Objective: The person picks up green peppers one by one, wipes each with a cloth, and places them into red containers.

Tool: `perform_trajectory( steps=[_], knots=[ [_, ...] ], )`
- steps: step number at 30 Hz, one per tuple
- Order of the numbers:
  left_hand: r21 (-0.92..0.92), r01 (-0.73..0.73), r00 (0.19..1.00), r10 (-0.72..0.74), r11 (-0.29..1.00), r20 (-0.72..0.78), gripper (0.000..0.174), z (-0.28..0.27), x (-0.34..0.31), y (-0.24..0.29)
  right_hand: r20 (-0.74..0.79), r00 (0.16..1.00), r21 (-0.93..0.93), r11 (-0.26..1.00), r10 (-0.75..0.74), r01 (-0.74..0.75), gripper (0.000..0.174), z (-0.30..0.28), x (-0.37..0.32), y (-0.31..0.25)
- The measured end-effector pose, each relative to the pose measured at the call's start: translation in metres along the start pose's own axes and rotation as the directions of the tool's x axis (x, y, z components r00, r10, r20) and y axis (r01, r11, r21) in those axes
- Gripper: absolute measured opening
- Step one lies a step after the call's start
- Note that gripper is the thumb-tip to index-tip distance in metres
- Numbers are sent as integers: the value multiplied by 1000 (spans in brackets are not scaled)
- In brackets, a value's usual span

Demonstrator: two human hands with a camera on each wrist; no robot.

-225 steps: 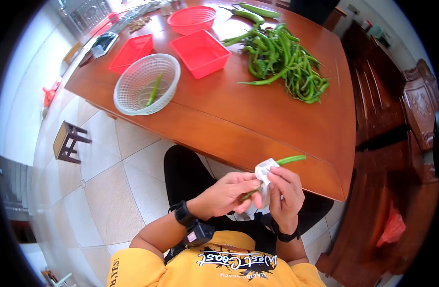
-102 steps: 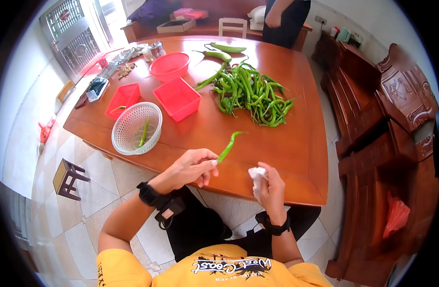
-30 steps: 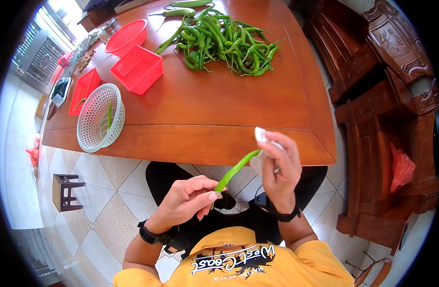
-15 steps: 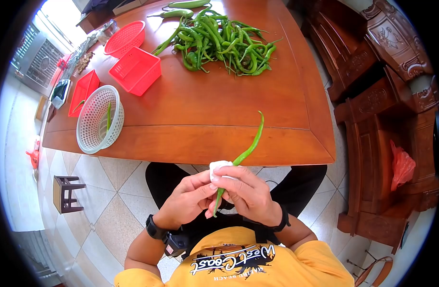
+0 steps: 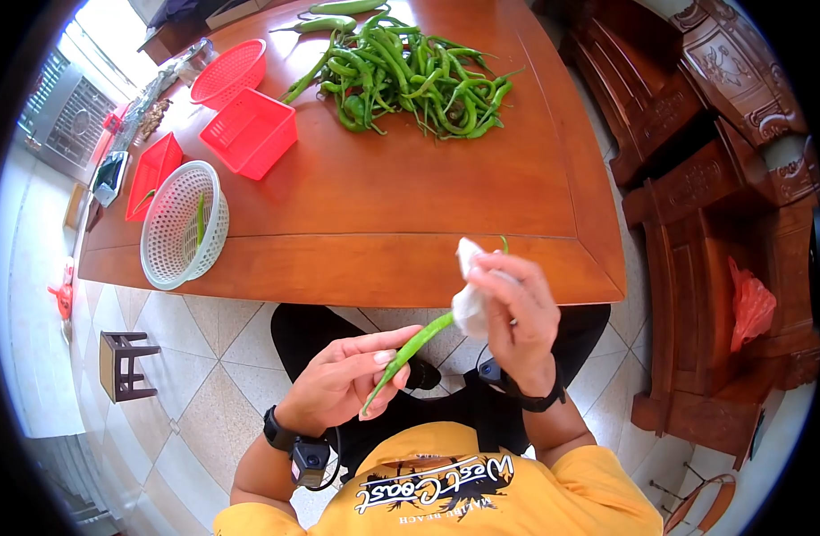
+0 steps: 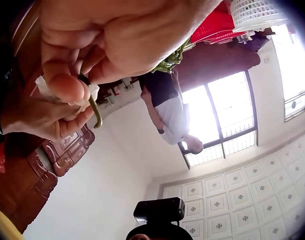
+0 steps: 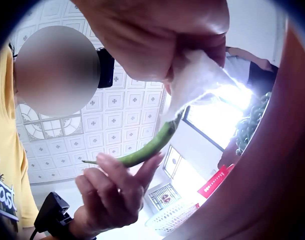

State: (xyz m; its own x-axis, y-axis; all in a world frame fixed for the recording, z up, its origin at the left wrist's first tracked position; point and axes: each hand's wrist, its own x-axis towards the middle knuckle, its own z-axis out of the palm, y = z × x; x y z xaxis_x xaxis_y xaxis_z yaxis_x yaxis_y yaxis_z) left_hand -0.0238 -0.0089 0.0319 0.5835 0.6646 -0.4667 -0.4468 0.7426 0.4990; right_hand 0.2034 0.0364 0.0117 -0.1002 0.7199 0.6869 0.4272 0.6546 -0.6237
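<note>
My left hand (image 5: pixel 352 375) pinches a long green chili pepper (image 5: pixel 408 350) near its lower end, between thumb and fingers. A crumpled white tissue (image 5: pixel 468 308) is in my right hand (image 5: pixel 523 313), wrapped about the pepper's upper part; only a thin green tip shows beyond it. In the right wrist view the tissue (image 7: pixel 200 82) covers one end of the pepper (image 7: pixel 150 150), while the thin other end sticks out past the left fingers (image 7: pixel 110 192). From the left wrist, a curved pepper end (image 6: pixel 96 115) shows beside the right hand, and the rest is hidden by fingers.
A large heap of green peppers (image 5: pixel 410 80) lies on the wooden table (image 5: pixel 410 214), with pale green eggplants (image 5: pixel 325 24) behind it. At left stand a white basket (image 5: pixel 177 259) and a narrow red basket (image 5: pixel 155 170), each holding a pepper, plus a red rectangular basket (image 5: pixel 249 134).
From beside the left hand half a second ago, my right hand has moved up and right along the pepper with the tissue. Since the oldest frame, a pepper has appeared in the narrow red basket.
</note>
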Motion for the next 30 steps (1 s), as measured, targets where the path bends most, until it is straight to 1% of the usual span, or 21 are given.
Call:
perform_trajectory(
  steps=[1,2,5,7,8,10,12,15,17,19,20,21,22,23,24,25,26,27,28,30],
  knots=[
    [-14,3,1000,-2,1000,16,49,-1,0,-1,-42,999,-28,999,25,-26,32,-1,-1,3],
    [-28,6,999,-5,1000,32,49,-2,0,-2,-80,997,-42,999,5,-9,31,-1,1,7],
    [-108,43,993,-30,993,116,46,-7,2,-5,-108,994,-46,998,35,-40,29,-2,1,11],
    [-143,61,989,-40,988,140,47,-7,5,-5,-116,993,-52,998,38,-44,28,-1,0,10],
    [-160,70,987,-45,985,153,48,-6,7,-5,-108,993,-38,998,48,-52,29,0,0,9],
    [-165,63,992,-43,984,119,51,-1,10,-5,-91,994,-11,998,66,-68,29,1,-3,5],
    [-161,48,994,-32,986,102,52,3,12,-4,-56,992,54,993,110,-107,28,4,-6,-2],
    [-134,8,995,5,991,95,51,5,14,-4,20,993,91,989,115,-117,24,8,-11,-10],
    [-109,-29,995,38,994,87,49,5,16,-4,70,992,171,978,109,-120,22,11,-15,-16],
    [-17,-79,995,80,997,66,44,7,18,-6,124,989,235,966,77,-104,22,13,-19,-19],
    [30,-104,993,102,994,57,41,7,18,-7,129,992,247,968,10,-42,22,14,-17,-21],
    [94,-140,987,131,986,94,36,4,20,-8,173,985,311,947,24,-78,22,15,-20,-25],
    [215,-201,979,185,956,91,32,2,20,-10,218,975,372,921,35,-116,22,16,-23,-29],
    [331,-255,967,237,908,95,28,2,20,-12,177,977,347,937,-116,48,23,22,-22,-24],
    [443,-304,952,288,843,105,26,1,20,-13,191,976,346,937,-108,36,21,22,-22,-24],
    [472,-320,945,314,821,94,23,4,19,-12,206,974,346,938,-100,23,19,21,-22,-25],
    [515,-325,942,323,793,96,23,3,19,-11,220,971,345,938,-92,10,18,21,-22,-25],
    [556,-329,938,333,764,98,24,3,19,-10,211,974,324,946,-84,11,26,21,-21,-24],
    [595,-331,935,341,732,100,25,2,18,-10,192,977,279,960,-88,32,26,20,-18,-21],
    [578,-299,944,323,759,66,28,8,15,-9,154,983,184,980,-101,72,26,16,-13,-15]
  ],
)
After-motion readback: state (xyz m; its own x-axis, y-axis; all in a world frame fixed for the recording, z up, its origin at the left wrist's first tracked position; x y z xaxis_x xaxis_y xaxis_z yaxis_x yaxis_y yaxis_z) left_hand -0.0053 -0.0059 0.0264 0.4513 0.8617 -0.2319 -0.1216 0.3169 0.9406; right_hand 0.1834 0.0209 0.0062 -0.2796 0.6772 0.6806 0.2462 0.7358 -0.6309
